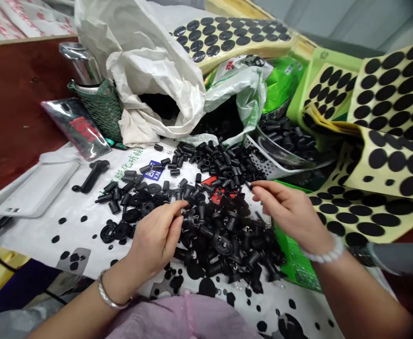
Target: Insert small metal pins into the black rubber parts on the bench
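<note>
My left hand (157,235) is closed, thumb against curled fingers, at the left side of a heap of black plastic parts (224,235). What it holds, if anything, blends into the dark parts behind it. On the right, my right hand (291,212) pinches with thumb and forefinger; a tiny dark piece (249,185) shows at the fingertips, too small to name. Short black tubes (213,157) lie loose behind the heap. Round black discs with moulded rims (116,231) rest left of it, near my left wrist.
A green tray (298,261) with small clear bits stands under my right forearm. Behind are a white basket (268,167), a bowl of black tubes (287,141) and open white bags (150,84). Sticker sheets (386,160) hang at right. A phone (77,129) and white power bank (39,186) lie left.
</note>
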Motion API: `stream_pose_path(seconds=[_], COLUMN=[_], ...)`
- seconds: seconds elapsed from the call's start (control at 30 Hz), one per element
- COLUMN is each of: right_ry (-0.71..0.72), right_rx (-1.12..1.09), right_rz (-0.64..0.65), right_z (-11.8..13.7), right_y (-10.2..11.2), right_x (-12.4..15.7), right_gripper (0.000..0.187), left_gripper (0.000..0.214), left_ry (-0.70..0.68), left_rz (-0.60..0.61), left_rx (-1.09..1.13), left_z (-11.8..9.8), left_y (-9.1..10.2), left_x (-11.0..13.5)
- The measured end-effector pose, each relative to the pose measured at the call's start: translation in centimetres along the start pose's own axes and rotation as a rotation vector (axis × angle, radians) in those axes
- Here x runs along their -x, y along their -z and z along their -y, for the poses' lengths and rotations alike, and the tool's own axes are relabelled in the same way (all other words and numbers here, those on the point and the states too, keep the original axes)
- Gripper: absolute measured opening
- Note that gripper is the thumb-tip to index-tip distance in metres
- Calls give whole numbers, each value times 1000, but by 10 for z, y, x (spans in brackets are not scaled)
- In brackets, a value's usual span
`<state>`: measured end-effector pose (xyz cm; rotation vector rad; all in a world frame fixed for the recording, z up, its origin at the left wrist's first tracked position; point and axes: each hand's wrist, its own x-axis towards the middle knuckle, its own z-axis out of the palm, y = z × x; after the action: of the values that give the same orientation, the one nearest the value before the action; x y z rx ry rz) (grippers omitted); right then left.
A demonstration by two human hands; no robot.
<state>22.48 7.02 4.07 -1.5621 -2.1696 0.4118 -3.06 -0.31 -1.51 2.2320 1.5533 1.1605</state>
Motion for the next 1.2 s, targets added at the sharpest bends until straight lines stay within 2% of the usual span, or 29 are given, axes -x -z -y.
stream_pose_path(seconds=[0.1,0.2,0.37,0.57,0.67,0.83,0.93,1.07,1.2], right_ry=[-46,-26,108,359,432,330,324,329,262], right_rx=[177,259,243,190,186,246,289,387,499], right_rz=[0,73,165,239,294,248,320,431,474], right_z=[-35,-48,-35,-11,-10,-31,-40,-44,-53], right_y=[10,8,-2,-20,-27,-23,-22,-25,-18], right_x=[-1,6,3,-28,-43,-55,-53,-45,-40], right_gripper=[24,20,17,19,24,16,12,18,19], left_gripper=[29,30,28,27,26,23,23,22,21], left_ry=[-60,-76,-25,4,23,72,83,77,88], left_rz=[6,-5,-6,-31,-25,-13,3,22,29], left_rx=[-70,-104,-103,-95,-92,-116,-101,-101,-116], left_z=[5,8,13,15,15,17,17,16,17], left_y=[-1,-1,1,5,7,13,14,12,14], left_x=[-6,-5,2,7,10,16,16,14,15])
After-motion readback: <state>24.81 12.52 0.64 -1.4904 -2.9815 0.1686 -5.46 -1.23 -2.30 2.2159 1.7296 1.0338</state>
